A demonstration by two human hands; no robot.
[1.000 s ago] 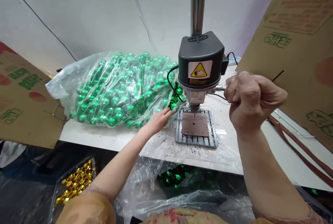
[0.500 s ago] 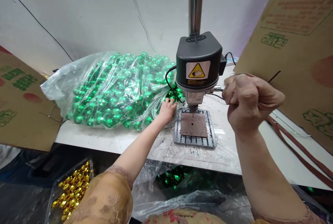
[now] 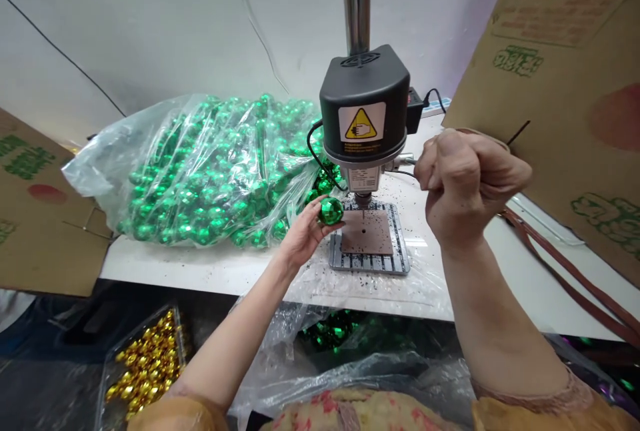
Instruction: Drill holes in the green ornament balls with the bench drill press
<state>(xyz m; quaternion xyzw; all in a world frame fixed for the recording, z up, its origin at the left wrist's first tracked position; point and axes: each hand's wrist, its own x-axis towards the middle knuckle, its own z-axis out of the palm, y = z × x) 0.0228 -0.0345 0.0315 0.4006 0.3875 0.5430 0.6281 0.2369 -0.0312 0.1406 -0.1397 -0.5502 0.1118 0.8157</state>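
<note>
A shiny green faceted ball [image 3: 331, 211] is held between the fingers and thumb of my left hand [image 3: 303, 234], just left of the drill press plate. Behind that hand, the mouth of a clear plastic bag [image 3: 200, 177] full of green balls lies turned toward the machine. My right hand [image 3: 465, 184] is closed in a fist around the feed lever of the black drill press [image 3: 365, 107]; the grip itself is mostly hidden by the fingers. Below the chuck, a brown board [image 3: 367, 234] with a small dark hole rests on the grooved metal base [image 3: 400, 261].
Cardboard boxes [image 3: 555, 84] flank the white table [image 3: 190, 267] on both sides. Dark shavings lie around the base. Brown straps [image 3: 565, 261] cross the table at right. Below the edge are a clear container of gold balls [image 3: 150, 357] and plastic with green balls [image 3: 335, 331].
My left hand has come out of the bag's mouth with a green ball and moved slightly toward me. My right hand keeps its grip on the lever. The whole view has shifted a little.
</note>
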